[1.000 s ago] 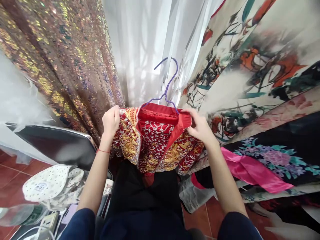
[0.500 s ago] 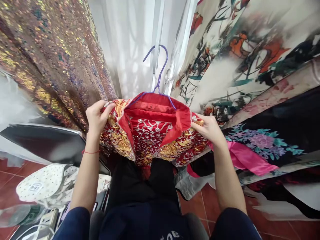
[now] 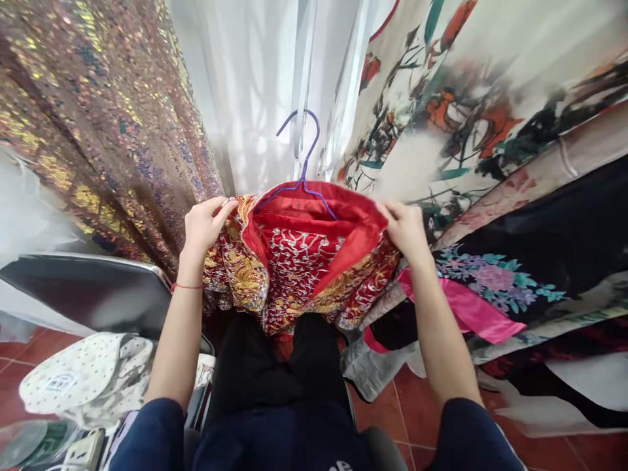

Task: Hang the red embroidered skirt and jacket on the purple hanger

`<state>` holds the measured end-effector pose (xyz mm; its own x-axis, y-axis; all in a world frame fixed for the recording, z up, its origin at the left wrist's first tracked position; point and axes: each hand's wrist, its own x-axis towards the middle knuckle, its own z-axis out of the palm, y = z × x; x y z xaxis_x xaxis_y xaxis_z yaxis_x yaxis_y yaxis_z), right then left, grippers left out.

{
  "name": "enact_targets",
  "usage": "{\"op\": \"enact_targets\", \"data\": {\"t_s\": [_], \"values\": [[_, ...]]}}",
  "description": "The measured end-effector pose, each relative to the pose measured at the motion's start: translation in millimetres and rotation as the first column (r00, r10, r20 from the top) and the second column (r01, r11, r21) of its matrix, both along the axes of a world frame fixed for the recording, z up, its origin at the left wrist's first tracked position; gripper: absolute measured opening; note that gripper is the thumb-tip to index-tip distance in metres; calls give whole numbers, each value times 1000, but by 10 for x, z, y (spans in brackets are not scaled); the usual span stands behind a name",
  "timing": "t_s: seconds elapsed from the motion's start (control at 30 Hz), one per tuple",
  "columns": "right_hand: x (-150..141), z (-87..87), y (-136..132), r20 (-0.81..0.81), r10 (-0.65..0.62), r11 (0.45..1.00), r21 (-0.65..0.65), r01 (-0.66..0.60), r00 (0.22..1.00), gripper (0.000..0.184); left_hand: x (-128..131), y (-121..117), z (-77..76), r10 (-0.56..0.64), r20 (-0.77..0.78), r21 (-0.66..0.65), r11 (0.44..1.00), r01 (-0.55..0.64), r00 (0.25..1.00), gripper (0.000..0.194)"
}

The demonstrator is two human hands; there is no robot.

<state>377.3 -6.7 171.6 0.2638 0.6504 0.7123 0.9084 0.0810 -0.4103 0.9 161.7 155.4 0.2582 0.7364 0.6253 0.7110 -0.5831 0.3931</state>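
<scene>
A red jacket (image 3: pixel 309 255) with gold and silver embroidery hangs in front of me on a purple hanger (image 3: pixel 305 157). Its collar and front gape, showing the plain red lining and a small label. My left hand (image 3: pixel 205 226) pinches the jacket at the shoulder on the left. On the opposite side, my right hand (image 3: pixel 405 229) grips the jacket at the collar and shoulder edge, its fingertips partly hidden. The hanger's arms run inside the neck, and its hook stands up before a white curtain. Below, the jacket's lower part hangs over my knees.
Sequined cloth (image 3: pixel 112 131) hangs at left, floral fabric (image 3: pixel 441 131) at right, with black embroidered cloth (image 3: pixel 495 275) and a pink ribbon (image 3: pixel 466 311) below it. A dark chair (image 3: pixel 88 288), a dotted white cloth item (image 3: pixel 73 373) and a plastic bottle (image 3: pixel 36 445) are at lower left.
My left hand has shifted slightly right, and my right hand has moved up toward the collar. The right collar edge is lifted, and the hanger hook sits lower in view.
</scene>
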Motion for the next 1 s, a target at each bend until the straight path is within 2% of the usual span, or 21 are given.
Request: {"op": "enact_targets", "data": {"t_s": [0.07,0.17,0.23,0.3,0.37,0.43,0.5,0.57,0.67,0.7,0.73,0.77,0.8,0.9,0.93,0.97,1.0], "values": [[-9,-3,-24,42,-6,999,-42,8,999,55,-32,30,-9,-17,-6,6,1000,17,1000,42],[-23,-25,-95,25,-60,997,55,58,998,52,-80,41,-18,-35,50,119,992,29,998,38],[-19,-16,-121,9,71,997,-35,-71,997,44,-89,24,5,-51,93,144,989,38,994,37],[-10,23,-97,-50,272,946,-169,-277,961,43,-59,7,61,-133,79,87,988,126,988,35],[-10,73,-20,-130,444,843,-274,-462,887,64,15,12,140,-264,33,-1,964,264,964,44],[-29,107,88,-220,548,694,-419,-585,807,67,112,39,230,-354,-25,-91,932,350,935,51],[-58,112,181,-360,558,510,-563,-651,748,58,183,68,320,-371,-121,-198,918,344,921,45],[-78,104,215,-502,506,341,-630,-697,701,50,182,66,409,-374,-214,-329,897,294,903,50],[-84,117,140,-615,478,164,-639,-751,627,40,36,-17,523,-444,-256,-547,799,250,858,57],[-82,129,99,-629,484,133,-634,-762,608,39,-25,-54,546,-477,-243,-594,761,259,845,56],[-81,137,62,-628,492,138,-628,-766,603,38,-77,-87,555,-501,-227,-615,739,276,835,55],[-82,139,35,-603,503,185,-625,-758,620,39,-110,-111,548,-513,-215,-605,738,299,831,54],[-86,131,23,-548,516,270,-626,-732,658,41,-120,-122,526,-508,-211,-564,761,321,835,53],[-120,41,62,-255,463,654,-547,-522,849,49,-14,-87,385,-382,-259,-324,900,293,887,50],[-139,2,86,-166,418,738,-511,-440,893,53,44,-64,330,-336,-279,-248,930,270,900,50],[-162,-32,109,-97,380,792,-480,-378,920,58,100,-43,281,-306,-296,-190,947,258,905,51],[-187,-57,126,-48,361,820,-460,-341,931,64,147,-27,240,-289,-313,-147,956,254,905,53]]}}
